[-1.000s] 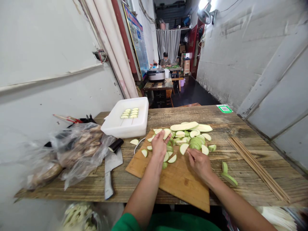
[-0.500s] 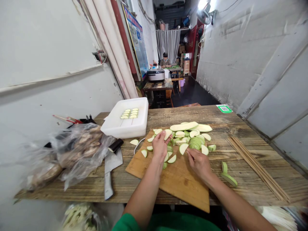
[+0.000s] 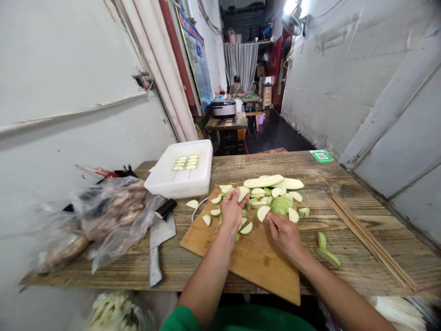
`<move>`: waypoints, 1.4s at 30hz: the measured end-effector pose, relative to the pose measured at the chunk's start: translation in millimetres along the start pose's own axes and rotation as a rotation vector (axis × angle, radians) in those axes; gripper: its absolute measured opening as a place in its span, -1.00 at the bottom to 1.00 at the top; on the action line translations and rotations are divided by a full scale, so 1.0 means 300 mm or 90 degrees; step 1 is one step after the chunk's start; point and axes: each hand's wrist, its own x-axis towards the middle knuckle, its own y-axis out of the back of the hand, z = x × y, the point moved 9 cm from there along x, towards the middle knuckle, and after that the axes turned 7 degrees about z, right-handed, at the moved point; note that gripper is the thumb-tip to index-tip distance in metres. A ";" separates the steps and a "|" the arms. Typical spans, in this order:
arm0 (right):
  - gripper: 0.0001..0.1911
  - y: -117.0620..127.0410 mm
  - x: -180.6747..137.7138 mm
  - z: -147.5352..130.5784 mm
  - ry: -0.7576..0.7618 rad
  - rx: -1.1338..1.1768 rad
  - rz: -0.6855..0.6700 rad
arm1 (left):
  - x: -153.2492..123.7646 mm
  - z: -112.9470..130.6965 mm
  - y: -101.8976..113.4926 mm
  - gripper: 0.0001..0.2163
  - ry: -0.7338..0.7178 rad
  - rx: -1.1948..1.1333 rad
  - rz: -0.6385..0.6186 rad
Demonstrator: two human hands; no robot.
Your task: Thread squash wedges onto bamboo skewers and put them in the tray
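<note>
Between the thumb and fingers of my left hand (image 3: 231, 209) is a half-moon zucchini slice (image 3: 243, 193), pale with a green rim. My right hand (image 3: 285, 232) is closed on a thin wooden skewer (image 3: 253, 202). One zucchini slice (image 3: 263, 213) sits on the skewer close to my right fingers, and the skewer's other end reaches the slice in my left hand. Both hands are over a wooden cutting board (image 3: 258, 262). Loose slices, a green stack of slices (image 3: 280, 205) and long cut pieces (image 3: 264, 181) lie at its far side.
A white plastic box (image 3: 177, 188) at back left bears two skewers of slices. Left of the board lie a cleaver (image 3: 158, 243), a dark-skinned piece (image 3: 166, 208) and plastic bags (image 3: 110, 211). Bare skewers (image 3: 370, 241) and two green pieces (image 3: 327, 257) lie right.
My left hand has moved slightly right with its slice, over the end of the skewer. My right hand and the slice beside it have hardly moved.
</note>
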 end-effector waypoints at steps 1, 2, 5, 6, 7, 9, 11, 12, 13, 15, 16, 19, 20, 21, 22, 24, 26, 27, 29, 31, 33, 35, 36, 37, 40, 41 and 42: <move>-0.73 0.000 0.000 -0.002 0.002 0.002 0.001 | -0.001 -0.001 0.000 -0.91 -0.003 0.001 0.000; -0.73 0.001 0.001 -0.005 0.005 0.004 0.001 | -0.001 -0.003 -0.001 -0.92 -0.004 0.003 -0.002; -0.73 0.006 0.004 -0.008 0.005 0.004 0.009 | -0.005 -0.006 -0.006 -0.92 -0.007 0.002 -0.014; -0.73 0.007 0.005 -0.007 0.004 0.002 0.010 | -0.007 -0.006 -0.008 -0.92 -0.007 0.002 -0.018; -0.73 0.008 0.006 -0.006 0.001 -0.001 0.011 | -0.009 -0.006 -0.010 -0.91 -0.007 0.002 -0.021; -0.73 0.006 0.006 -0.003 -0.003 -0.006 0.009 | -0.013 -0.008 -0.013 -0.90 -0.005 0.001 -0.025; -0.73 0.005 0.006 -0.003 -0.002 -0.009 0.007 | -0.016 -0.009 -0.015 -0.90 -0.003 -0.001 -0.026; -0.73 0.005 0.006 -0.003 -0.001 -0.010 0.007 | -0.018 -0.010 -0.016 -0.89 -0.003 -0.002 -0.026; -0.73 0.005 0.006 -0.003 -0.001 -0.011 0.010 | -0.019 -0.010 -0.017 -0.89 -0.003 -0.003 -0.026; -0.73 0.008 0.006 -0.003 -0.003 -0.011 0.016 | -0.022 -0.012 -0.020 -0.89 -0.001 -0.001 -0.028; -0.73 0.008 0.006 -0.002 -0.004 -0.010 0.016 | -0.023 -0.013 -0.022 -0.89 0.001 0.000 -0.029; -0.71 0.000 0.006 0.002 -0.010 -0.003 0.000 | -0.027 -0.017 -0.025 -0.89 0.008 -0.001 -0.036; -0.71 -0.003 0.005 0.005 -0.013 -0.002 -0.007 | -0.028 -0.019 -0.026 -0.89 0.011 -0.004 -0.037; -0.71 -0.006 0.005 0.008 -0.016 -0.002 -0.011 | -0.028 -0.021 -0.025 -0.89 0.014 -0.005 -0.038; -0.70 -0.006 0.005 0.010 -0.019 -0.003 -0.011 | -0.028 -0.023 -0.024 -0.89 0.017 -0.007 -0.036; -0.71 -0.005 0.005 0.012 -0.020 -0.003 -0.006 | -0.028 -0.027 -0.021 -0.89 0.025 -0.007 -0.030; -0.71 -0.003 0.006 0.011 -0.020 -0.001 -0.003 | -0.027 -0.030 -0.021 -0.88 0.029 -0.007 -0.030; -0.71 -0.003 0.007 0.010 -0.019 0.000 -0.003 | -0.027 -0.030 -0.023 -0.88 0.029 -0.008 -0.033; -0.72 -0.002 0.009 0.004 -0.016 0.000 -0.005 | -0.025 -0.024 -0.024 -0.88 0.020 -0.011 -0.037; -0.72 0.001 0.011 -0.004 -0.009 -0.003 -0.001 | -0.021 -0.016 -0.022 -0.88 0.008 -0.010 -0.034; -0.73 0.003 0.012 -0.011 0.002 -0.004 0.003 | -0.017 -0.011 -0.017 -0.88 0.000 -0.003 -0.029; -0.73 0.004 0.011 -0.016 0.012 0.002 0.003 | -0.013 -0.010 -0.014 -0.88 -0.001 0.003 -0.028; -0.73 0.004 0.010 -0.015 0.013 0.005 0.004 | -0.012 -0.010 -0.012 -0.88 -0.002 0.004 -0.026; -0.73 0.004 0.009 -0.014 0.013 0.007 0.003 | -0.011 -0.009 -0.010 -0.88 -0.005 0.004 -0.024; -0.73 0.004 0.006 -0.009 0.006 0.005 -0.004 | -0.011 -0.010 -0.004 -0.88 -0.012 0.008 -0.013; -0.73 0.003 0.005 -0.010 0.005 0.003 -0.007 | -0.012 -0.010 -0.002 -0.88 -0.014 0.010 -0.010; -0.73 0.003 0.004 -0.011 0.005 0.001 -0.009 | -0.013 -0.010 -0.001 -0.88 -0.018 0.012 -0.006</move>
